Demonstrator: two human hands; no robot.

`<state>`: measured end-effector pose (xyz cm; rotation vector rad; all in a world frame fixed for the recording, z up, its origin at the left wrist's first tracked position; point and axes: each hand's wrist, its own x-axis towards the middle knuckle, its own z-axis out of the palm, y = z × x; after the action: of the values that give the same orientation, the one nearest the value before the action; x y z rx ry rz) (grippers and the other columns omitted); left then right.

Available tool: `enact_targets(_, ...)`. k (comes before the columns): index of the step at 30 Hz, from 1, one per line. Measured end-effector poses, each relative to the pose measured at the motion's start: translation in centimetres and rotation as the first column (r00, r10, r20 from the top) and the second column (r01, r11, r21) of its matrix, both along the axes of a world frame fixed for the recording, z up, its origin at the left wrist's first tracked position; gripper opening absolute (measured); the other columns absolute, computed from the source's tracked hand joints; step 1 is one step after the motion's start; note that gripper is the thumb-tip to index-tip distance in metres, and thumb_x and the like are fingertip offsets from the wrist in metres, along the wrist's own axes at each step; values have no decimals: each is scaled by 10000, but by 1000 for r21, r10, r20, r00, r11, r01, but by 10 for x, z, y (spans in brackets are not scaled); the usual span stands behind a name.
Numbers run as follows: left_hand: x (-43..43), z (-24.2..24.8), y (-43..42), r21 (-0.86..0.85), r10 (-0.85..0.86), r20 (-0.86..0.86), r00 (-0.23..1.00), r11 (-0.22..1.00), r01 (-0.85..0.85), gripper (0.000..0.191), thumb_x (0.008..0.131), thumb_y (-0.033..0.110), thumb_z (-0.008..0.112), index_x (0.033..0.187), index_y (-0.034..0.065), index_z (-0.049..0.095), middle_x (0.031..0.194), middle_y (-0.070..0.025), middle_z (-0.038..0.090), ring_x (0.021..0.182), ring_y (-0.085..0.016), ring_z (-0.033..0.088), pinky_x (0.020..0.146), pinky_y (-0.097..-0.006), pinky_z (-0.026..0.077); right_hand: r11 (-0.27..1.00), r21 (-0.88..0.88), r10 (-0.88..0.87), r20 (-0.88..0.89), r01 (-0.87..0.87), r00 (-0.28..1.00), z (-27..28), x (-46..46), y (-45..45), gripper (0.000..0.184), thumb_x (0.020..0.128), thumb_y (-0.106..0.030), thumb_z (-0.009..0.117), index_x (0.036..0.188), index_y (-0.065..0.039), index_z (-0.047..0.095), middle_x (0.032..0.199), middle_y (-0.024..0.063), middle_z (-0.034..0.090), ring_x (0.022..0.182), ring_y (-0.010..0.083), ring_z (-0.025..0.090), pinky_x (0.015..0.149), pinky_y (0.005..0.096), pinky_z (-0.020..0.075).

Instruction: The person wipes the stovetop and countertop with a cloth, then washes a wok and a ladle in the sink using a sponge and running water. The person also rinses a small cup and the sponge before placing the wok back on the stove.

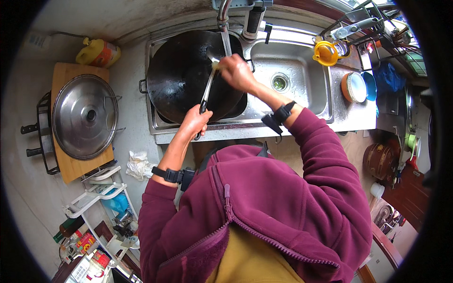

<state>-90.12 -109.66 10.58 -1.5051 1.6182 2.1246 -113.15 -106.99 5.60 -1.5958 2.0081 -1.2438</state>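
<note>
Grasped by its black handle in my left hand point(195, 122) is a long metal cooking utensil point(208, 85), either a ladle or a turner. It slants up over a large dark wok point(177, 78) that sits in the left sink basin. My right hand point(238, 72) is closed around a small pale scrubber point(215, 65), pressed against the utensil near its head. My fingers partly cover that head, so its shape cannot be told. Water point(226, 42) runs from the metal faucet point(223, 16) right onto the area of my right hand.
The right sink basin point(300, 63) has green scraps in its drain point(279, 82). A metal lid point(85, 116) lies on a wooden board point(65, 69) at left, near a yellow bottle point(98, 53). On the right are stacked bowls point(354, 87), a yellow funnel point(325, 53) and a black rack point(375, 42).
</note>
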Motion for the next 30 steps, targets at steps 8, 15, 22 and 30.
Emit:
enact_targets(8, -11, 3, 13, 49, -2, -19, 1000, 999, 3, 155, 877, 122, 581, 845, 64, 441, 584, -7, 430, 377, -100, 411, 308, -274, 359, 994, 108, 20, -378, 22, 926, -17, 14, -8, 102, 786, -85, 605, 880, -67, 567, 884, 123, 561, 834, 317, 610, 691, 413, 532)
enact_targets(15, -1, 11, 13, 11, 43, -22, 999, 999, -43, 187, 911, 158, 584, 829, 97, 428, 585, 27, 402, 400, -71, 412, 331, -248, 362, 918, 250, -253, -225, 307, 941, -48, -40, -35, 118, 818, -70, 589, 935, -54, 577, 923, 205, 550, 785, 403, 586, 684, 468, 497)
enact_targets(22, -36, -2, 1, 45, 39, -5, 999, 998, -39, 140, 900, 122, 558, 843, 72, 439, 603, -1, 443, 416, -88, 435, 342, -283, 388, 999, -44, 28, 85, -24, 996, 12, 49, 9, 216, 819, -115, 621, 1001, -27, 545, 904, 224, 534, 814, 422, 577, 702, 487, 495)
enact_targets(30, -15, 0, 10, -36, -18, -9, 1000, 999, 17, 211, 852, 141, 639, 940, 6, 503, 603, -43, 501, 423, -107, 469, 354, -275, 398, 999, 15, 43, -355, -41, 934, -15, -10, -31, 120, 847, -145, 578, 909, -51, 538, 893, 170, 550, 839, 385, 596, 689, 443, 526)
